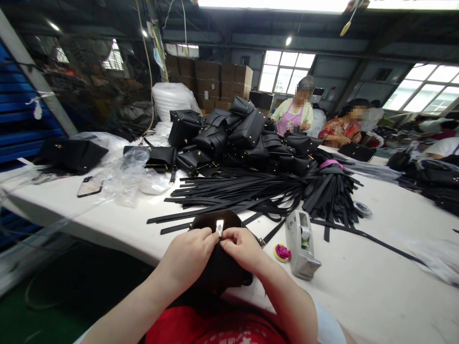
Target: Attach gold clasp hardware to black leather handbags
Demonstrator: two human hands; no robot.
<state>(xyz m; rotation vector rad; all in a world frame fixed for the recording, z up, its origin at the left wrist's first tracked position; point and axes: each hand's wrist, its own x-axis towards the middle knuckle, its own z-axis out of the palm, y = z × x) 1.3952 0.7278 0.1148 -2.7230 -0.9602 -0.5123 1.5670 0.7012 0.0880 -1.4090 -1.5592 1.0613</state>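
Note:
A black handbag (224, 274) rests at the table's near edge, close against my body. A shiny metal clasp (220, 226) shows on its upper flap. My left hand (191, 251) is closed, its thumb and finger pinching at the lower end of the clasp. From the other side my right hand (244, 246) pinches the same spot, its fingertips almost meeting the left ones. What lies right between the fingertips is hidden. A black strap with a buckle (262, 242) runs out on the bag's right side.
Black straps (247, 191) lie across the white table (358, 267), with a pile of black bags (247, 134) behind. A tape dispenser (302, 246) stands to the right. Left are a phone (89, 187) and clear plastic (129, 174). Two co-workers (289, 117) are across the table.

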